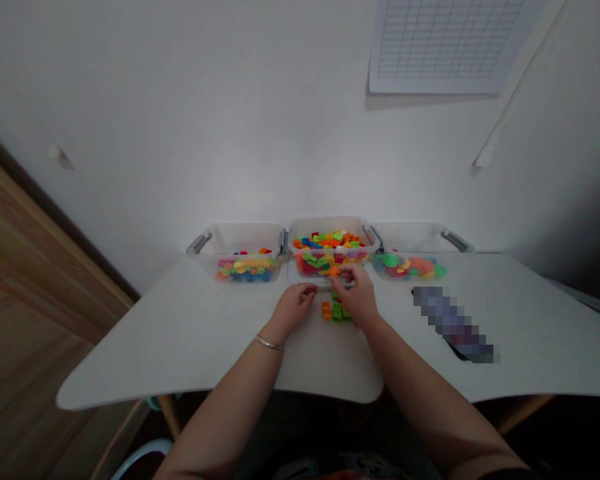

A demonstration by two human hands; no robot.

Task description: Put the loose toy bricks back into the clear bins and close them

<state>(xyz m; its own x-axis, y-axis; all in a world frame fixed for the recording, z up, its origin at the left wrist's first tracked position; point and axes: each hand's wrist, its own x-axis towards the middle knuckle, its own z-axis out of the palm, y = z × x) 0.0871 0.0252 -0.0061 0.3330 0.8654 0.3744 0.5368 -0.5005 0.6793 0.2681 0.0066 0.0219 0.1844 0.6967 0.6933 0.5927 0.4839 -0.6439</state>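
My right hand [359, 293] pinches an orange toy building block [334, 271] just in front of the middle clear plastic bin [300, 267]. Beneath that hand, several green building blocks [337, 311] lie on the white table, partly covered by the fingers. A separate orange block [326, 311] sits to their left, between my two hands. My left hand [295, 307] is closed near the table, thumb and fingertips together; what they hold, if anything, is too small to name. The middle bin is heaped with blocks of many colours.
A left bin [215, 243] and a right bin [425, 233], both clear with grey handles, hold coloured toy pieces beside the middle one. A pixelated, phone-like object [455, 327] lies on the right of the white table [190, 347]. A wall stands behind.
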